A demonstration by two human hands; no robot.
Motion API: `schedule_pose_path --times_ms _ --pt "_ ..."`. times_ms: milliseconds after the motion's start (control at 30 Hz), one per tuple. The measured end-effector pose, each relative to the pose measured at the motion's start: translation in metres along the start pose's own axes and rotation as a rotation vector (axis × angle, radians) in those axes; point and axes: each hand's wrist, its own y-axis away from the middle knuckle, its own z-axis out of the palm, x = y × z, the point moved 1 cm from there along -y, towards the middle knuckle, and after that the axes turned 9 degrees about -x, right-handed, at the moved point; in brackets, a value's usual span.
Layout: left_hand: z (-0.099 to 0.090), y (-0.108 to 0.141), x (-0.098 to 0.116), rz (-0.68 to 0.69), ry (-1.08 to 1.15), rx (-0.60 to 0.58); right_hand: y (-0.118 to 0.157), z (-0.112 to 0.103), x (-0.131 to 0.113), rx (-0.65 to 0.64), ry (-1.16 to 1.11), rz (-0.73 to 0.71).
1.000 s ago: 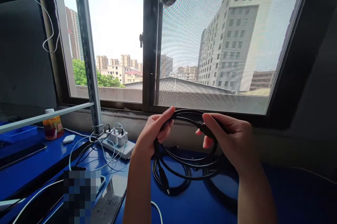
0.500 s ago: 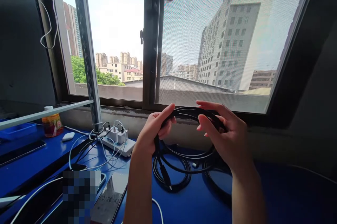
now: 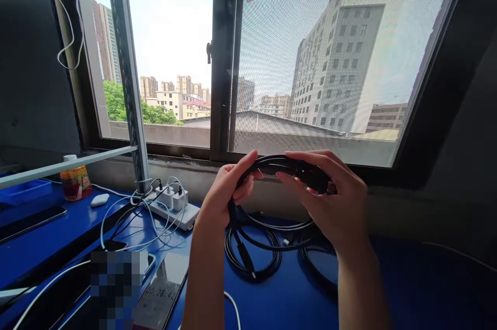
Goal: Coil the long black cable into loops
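Between my hands is a looped black cable (image 3: pixel 276 158), held up above the blue table. My left hand (image 3: pixel 223 198) is closed around the left side of the loop, thumb on top. On the right, my right hand (image 3: pixel 344 200) curls about the other side, its thumb below and fingers above the strands. A dark, thicker part, perhaps a plug, shows in the right palm. From under the left hand hangs a black connector end (image 3: pixel 245 257) with a metal tip. Below lie a coiled black cable (image 3: pixel 274 268) and another dark coil (image 3: pixel 320 279), partly hidden by my right arm.
A white power strip (image 3: pixel 190 216) with chargers and tangled wires stands at the left by a metal shelf post (image 3: pixel 128 71). Nearer are a phone showing a timer (image 3: pixel 161 294) and a white cable (image 3: pixel 235 309). A jar (image 3: pixel 76 182) is farther left. The window is behind.
My right thumb and fingers have shifted left along the cable, and the thicker dark part in the palm shows more. The left hand stays nearly still.
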Motion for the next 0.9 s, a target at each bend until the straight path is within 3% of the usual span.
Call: schedule_pose_path --times_ms 367,633,900 --pt "0.003 -0.001 -0.001 0.015 0.021 -0.005 0.000 -0.003 0.000 -0.007 -0.002 -0.048" --pt "0.013 -0.003 0.000 0.006 0.113 -0.011 0.000 -0.003 -0.002 0.199 0.145 -0.008" --pt "0.022 -0.006 -0.003 0.046 0.120 -0.086 0.001 -0.006 0.015 0.223 0.129 0.016"
